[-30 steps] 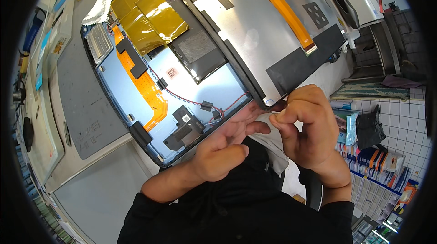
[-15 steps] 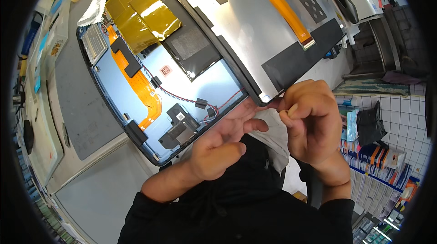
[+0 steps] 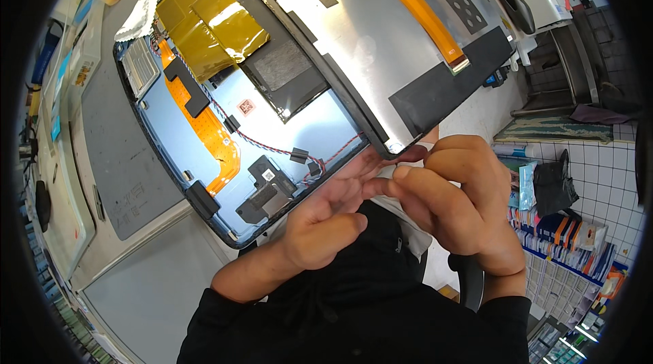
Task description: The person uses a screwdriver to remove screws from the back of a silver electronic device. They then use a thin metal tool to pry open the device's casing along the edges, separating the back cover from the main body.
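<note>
An opened tablet lies in front of me, its pale blue housing (image 3: 265, 140) showing orange ribbon cables, thin twisted wires and gold tape (image 3: 211, 21). Beside it on the right, the silvery back of the screen panel (image 3: 360, 38) carries a long orange flat cable (image 3: 415, 7). My left hand (image 3: 326, 208) is palm up at the tablet's near edge, thumb apart and fingers reaching toward the panel's near corner. Close by, my right hand (image 3: 459, 187) has thumb and fingers pinched together, meeting the left fingertips. Whatever is in that pinch is hidden or too small to make out.
Under the tablet is a grey mat (image 3: 126, 174) on a white bench, and the tablet's near edge juts past the bench. Crumpled silvery foil (image 3: 138, 14) lies at its far left corner. A chair (image 3: 564, 72) and shelves with packets (image 3: 564, 241) are at right.
My right hand has moved left and slightly toward me, so its pinched fingers now meet the left fingertips. My left hand and the tablet have hardly moved.
</note>
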A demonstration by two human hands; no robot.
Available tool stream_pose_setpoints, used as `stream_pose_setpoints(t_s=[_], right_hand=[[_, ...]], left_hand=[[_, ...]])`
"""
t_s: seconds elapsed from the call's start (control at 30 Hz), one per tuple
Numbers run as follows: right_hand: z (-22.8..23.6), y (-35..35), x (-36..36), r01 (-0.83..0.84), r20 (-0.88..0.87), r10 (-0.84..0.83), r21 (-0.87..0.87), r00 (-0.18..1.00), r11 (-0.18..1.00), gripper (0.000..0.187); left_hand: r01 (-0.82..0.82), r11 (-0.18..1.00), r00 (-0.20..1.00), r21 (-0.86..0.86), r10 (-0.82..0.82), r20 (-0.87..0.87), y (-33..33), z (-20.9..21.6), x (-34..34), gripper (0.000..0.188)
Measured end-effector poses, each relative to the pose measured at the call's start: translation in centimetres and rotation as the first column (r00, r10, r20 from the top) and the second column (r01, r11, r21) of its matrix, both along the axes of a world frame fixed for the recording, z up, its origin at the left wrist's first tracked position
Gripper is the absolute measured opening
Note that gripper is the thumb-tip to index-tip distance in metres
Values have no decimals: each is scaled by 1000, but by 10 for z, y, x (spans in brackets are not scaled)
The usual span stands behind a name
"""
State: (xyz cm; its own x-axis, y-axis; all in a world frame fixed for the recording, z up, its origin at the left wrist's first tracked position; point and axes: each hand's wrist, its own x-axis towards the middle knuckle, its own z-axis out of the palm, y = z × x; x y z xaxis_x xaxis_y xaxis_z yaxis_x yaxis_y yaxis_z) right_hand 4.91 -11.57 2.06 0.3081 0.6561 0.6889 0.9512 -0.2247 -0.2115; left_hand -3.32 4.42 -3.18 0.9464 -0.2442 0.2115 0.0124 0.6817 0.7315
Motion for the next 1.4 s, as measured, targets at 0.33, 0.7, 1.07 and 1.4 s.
stream_pose_setpoints(t_s=[0.33,0.7,1.07,1.4], right_hand=[[20,-1,-4,73,-3,-76,-251,997,965,41],[-2,10,10,71,138,-62,-60,989,996,33],[1,8,9,14,-72,-18,-50,997,999,32],[5,5,5,13,-219,-9,17,976,1000,28]], left_hand=[[-34,996,999,-82,33,-19,-3,-11,-6,85],[-50,996,998,-78,48,-27,-3,-10,-8,84],[-48,992,999,-115,46,-15,-4,-14,-9,83],[-64,993,997,-103,59,-44,-5,-10,-10,84]])
